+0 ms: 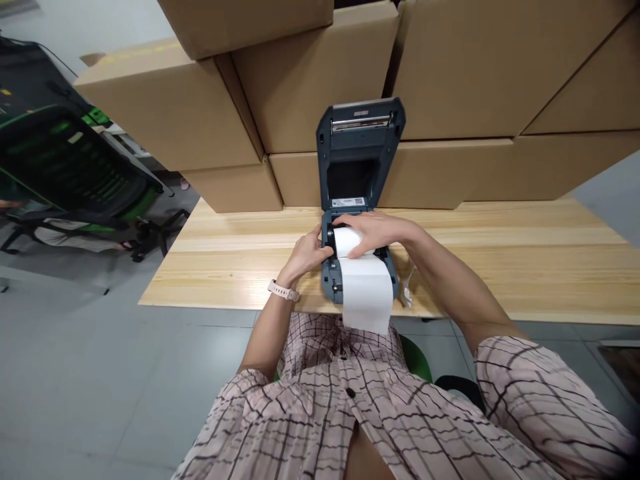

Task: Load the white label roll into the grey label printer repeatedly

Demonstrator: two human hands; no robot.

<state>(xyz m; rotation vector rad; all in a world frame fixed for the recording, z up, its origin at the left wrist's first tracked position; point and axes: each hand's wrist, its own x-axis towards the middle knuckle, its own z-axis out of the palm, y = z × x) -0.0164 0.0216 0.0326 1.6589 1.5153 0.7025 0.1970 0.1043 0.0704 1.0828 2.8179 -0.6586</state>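
A dark grey label printer stands on the wooden table in front of me, its lid raised against the boxes behind. Inside the printer sits a white paper roll. From it a wide white strip runs toward me and hangs past the table's front edge. My right hand is curved over the roll, fingers at its far side and thumb at its near side. At the printer's left wall is my left hand, gripping the edge with its thumb over the inner side; some of its fingers are hidden.
Large cardboard boxes are stacked along the back of the table. A small white cord or tag lies right of the printer. On the left, a black and green office chair stands on the grey floor, with part of a person beyond.
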